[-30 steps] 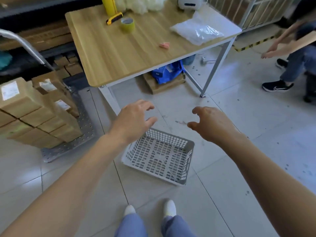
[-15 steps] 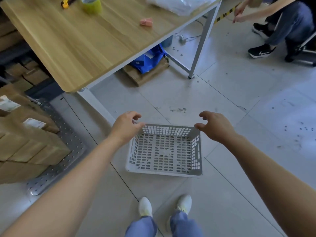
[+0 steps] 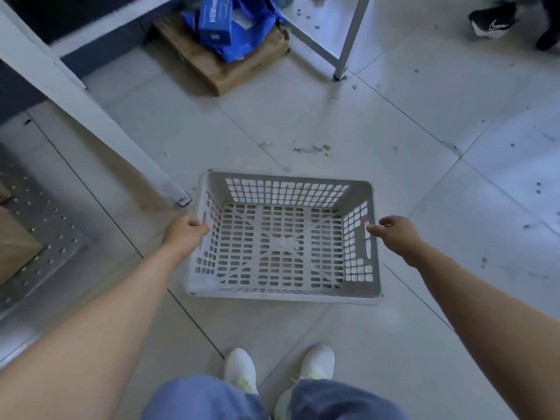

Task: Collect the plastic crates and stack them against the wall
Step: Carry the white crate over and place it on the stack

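A grey plastic crate (image 3: 283,294) with slotted walls and floor sits open side up on the tiled floor just ahead of my feet. My left hand (image 3: 185,233) grips its left rim, fingers curled over the edge by the handle slot. My right hand (image 3: 394,233) grips the right rim in the same way, thumb tip inside the wall. The crate holds nothing.
A white table leg (image 3: 91,116) slants down to the floor just left of the crate. A cardboard box (image 3: 224,62) with blue bags lies under the table ahead. A perforated metal cart deck (image 3: 39,237) with boxes stands left. Another person's black shoe (image 3: 492,22) is far right.
My head has dropped closer to the floor and both hands have come down from above the crate onto its side rims and curled round them.
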A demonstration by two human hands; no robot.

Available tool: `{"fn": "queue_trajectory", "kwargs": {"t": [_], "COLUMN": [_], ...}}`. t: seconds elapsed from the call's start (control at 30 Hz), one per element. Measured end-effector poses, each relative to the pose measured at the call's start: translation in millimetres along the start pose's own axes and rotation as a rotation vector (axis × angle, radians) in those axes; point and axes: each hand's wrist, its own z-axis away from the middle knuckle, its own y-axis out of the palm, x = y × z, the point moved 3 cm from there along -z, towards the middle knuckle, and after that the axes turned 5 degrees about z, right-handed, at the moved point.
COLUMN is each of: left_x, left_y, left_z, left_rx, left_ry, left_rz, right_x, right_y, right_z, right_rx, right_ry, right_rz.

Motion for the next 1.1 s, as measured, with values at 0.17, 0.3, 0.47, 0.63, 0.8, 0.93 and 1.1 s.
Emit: {"fn": "queue_trajectory", "kwargs": {"t": [0.17,0.3,0.47,0.63,0.8,0.93,1.1], "left_x": [38,54,67,65,50,23,-39], "left_y": [24,35,44,45,41,27,-4], "left_z": [-52,-87,-121,-136,-120,-75,0], "left_rx": [-0.093,-0.11,-0.036,-0.021,-0.064,-0.039,0.017], "left_ry": [-0.058,-0.089,-0.143,-0.191,-0.203,-0.244,-0.279], "left_rz": [-0.017,0.015,0.304,0.41,0.456,0.469,0.441], "right_x": [-46,-66,-81,-93,-95,-88,-87], "right_y": [37,61,74,76,58,13,-72], "right_z": [-59,-95,-127,-144,-131,-86,-2], "right_rx": [-0.06,-0.082,-0.144,-0.026,-0.012,0.042,0.067], "right_ry": [0.117,0.14,0.185,0.266,0.279,0.309,0.34], "right_rz": [-0.06,-0.123,-0.174,-0.428,-0.526,-0.622,-0.697]}}
